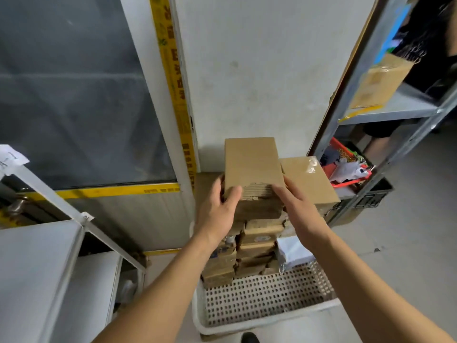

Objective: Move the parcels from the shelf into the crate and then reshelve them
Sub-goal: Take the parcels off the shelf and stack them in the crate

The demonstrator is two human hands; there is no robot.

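A plain brown cardboard parcel (252,164) sits on top of a tall stack of parcels (257,246) rising out of a white perforated crate (262,298) on the floor. My left hand (220,206) grips the top parcel's near left corner, thumb on its upper face. My right hand (299,209) holds its near right edge with fingers laid along the side. A second taped brown parcel (309,179) lies beside it on the right, at the same height. A grey plastic mailer (291,253) leans in the crate's right side.
A grey metal shelf (32,268) stands at the left. Another metal shelf (395,105) at the right carries a cardboard box (380,82), with a red basket (346,167) and a black crate (373,196) below. A white wall is straight ahead.
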